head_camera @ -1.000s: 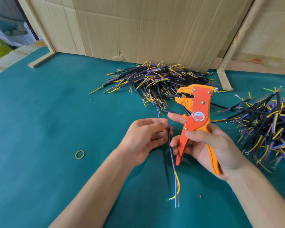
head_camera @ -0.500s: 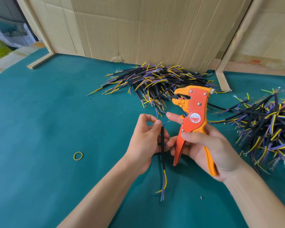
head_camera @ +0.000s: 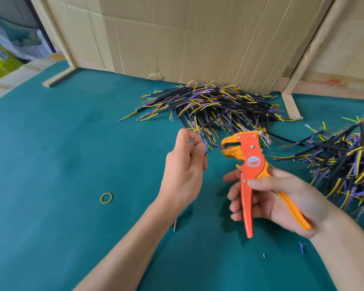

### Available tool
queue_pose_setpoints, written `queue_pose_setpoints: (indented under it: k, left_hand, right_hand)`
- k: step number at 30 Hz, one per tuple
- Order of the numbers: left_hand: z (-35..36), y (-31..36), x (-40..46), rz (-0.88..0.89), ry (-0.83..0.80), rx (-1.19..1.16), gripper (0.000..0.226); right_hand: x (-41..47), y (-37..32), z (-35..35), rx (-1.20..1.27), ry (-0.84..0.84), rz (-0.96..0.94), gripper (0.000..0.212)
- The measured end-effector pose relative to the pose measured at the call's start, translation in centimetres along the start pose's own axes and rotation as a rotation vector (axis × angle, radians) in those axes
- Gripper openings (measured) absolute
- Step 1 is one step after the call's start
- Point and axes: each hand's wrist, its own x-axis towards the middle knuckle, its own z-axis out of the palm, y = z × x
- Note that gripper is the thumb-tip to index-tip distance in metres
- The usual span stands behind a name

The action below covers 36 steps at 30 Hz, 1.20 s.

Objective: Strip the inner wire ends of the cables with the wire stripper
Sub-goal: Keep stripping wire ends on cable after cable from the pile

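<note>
Green tabletop — left hand pinches a cable (end inside the jaws); right hand grips the wire stripper.

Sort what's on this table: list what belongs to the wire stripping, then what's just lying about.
In use: wire stripper, right hand, cable, left hand, cable piles and.
Lying about: rubber band, cardboard, wooden strip.
</note>
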Motion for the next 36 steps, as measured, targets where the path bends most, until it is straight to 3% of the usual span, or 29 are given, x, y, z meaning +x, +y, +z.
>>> queue_pose_setpoints:
  k: [4, 12, 16, 36]
  left_hand:
    - [-0.07, 0.24, -0.21, 0.054, -0.034, 0.035, 0.014]
    - [-0.22, 0.28, -0.3, 0.082, -0.077, 0.06, 0.013]
    - [-0.17, 0.22, -0.32, 0.081, -0.081, 0.061, 0.011]
    - [-0.1, 0.3, -0.47, 0.092, -0.068, 0.055, 0.009]
  right_hand:
    - [-0.15, 0.0, 0.45, -0.051, -0.12, 0.054, 0.048]
    - [-0.05, 0.03, 0.73, -0.018, -0.171, 0.078, 0.027]
    - [0.03, 0.07, 0.71, -0.006, -0.165, 0.073, 0.035]
    - [0.06, 0.15, 0.83, 0.0, -0.129, 0.056, 0.038]
